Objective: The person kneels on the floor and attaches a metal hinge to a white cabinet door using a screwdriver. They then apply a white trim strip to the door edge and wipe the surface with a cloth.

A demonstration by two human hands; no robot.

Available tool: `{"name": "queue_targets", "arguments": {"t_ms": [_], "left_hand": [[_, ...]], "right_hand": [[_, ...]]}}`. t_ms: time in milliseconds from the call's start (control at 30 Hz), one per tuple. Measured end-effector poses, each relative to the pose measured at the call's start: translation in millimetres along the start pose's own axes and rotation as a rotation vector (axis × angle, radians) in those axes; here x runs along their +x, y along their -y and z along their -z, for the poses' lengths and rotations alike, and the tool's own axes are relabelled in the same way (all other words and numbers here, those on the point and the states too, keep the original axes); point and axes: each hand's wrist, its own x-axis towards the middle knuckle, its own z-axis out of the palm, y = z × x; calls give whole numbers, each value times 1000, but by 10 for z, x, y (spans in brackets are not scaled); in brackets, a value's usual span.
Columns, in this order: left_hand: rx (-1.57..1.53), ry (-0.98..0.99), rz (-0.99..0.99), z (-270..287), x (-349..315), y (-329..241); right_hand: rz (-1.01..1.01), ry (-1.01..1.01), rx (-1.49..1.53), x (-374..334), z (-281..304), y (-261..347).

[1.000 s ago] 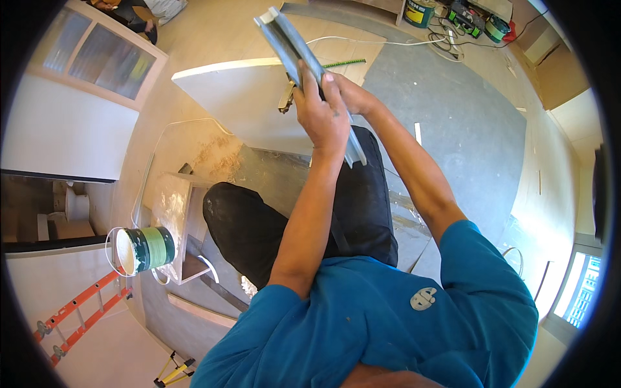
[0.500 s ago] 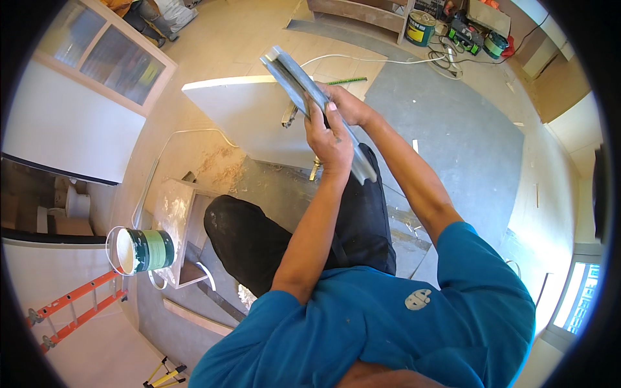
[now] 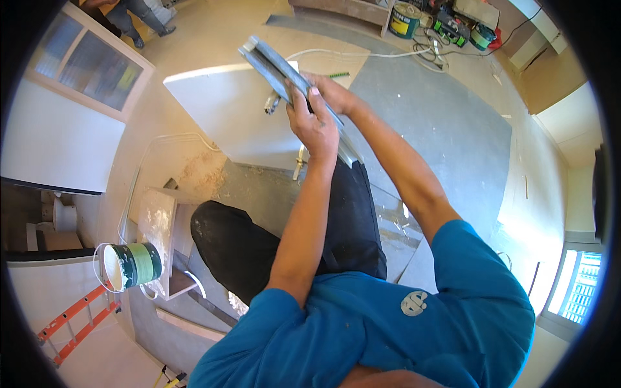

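Observation:
Long grey metal rails [image 3: 270,70], which look like drawer slides, slant up and away above my right thigh. My left hand [image 3: 314,131] is closed round their middle, thumb on top. On the far side my right hand [image 3: 333,96] also grips them, its fingers partly hidden behind the metal. Two lengths lie side by side, with a dark gap between them at the far end. Beneath stands a white panel [image 3: 213,97], with metal hinges [image 3: 299,163] on its near part; the rails and my hands cover some of it.
To the left, a bucket [image 3: 143,264] rests on an open wooden box [image 3: 158,220], near an orange ladder [image 3: 72,323]. Wood shavings [image 3: 202,174] and a white cable [image 3: 139,168] lie on the floor. Tools and tins [image 3: 405,21] stand far right; another person's legs [image 3: 132,22] show far left.
The rails have shifted slightly up and left in view with both hands, and the gap between them shows more plainly. The whole surroundings have slid left as well.

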Motion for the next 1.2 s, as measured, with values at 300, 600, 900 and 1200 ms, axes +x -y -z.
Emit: {"name": "queue_targets", "arguments": {"t_ms": [300,600,900,1200], "left_hand": [[-55,-24,-119,85,83,-107],[21,183,-62,328,-388,-5],[-177,212,102,1467,-413,67],[-164,289,96,1687,-474,287]], "right_hand": [[-57,-36,27,63,33,-49],[-44,-77,21,12,-17,25],[-153,-231,335,101,-46,284],[-152,-524,97,377,-181,261]]}}
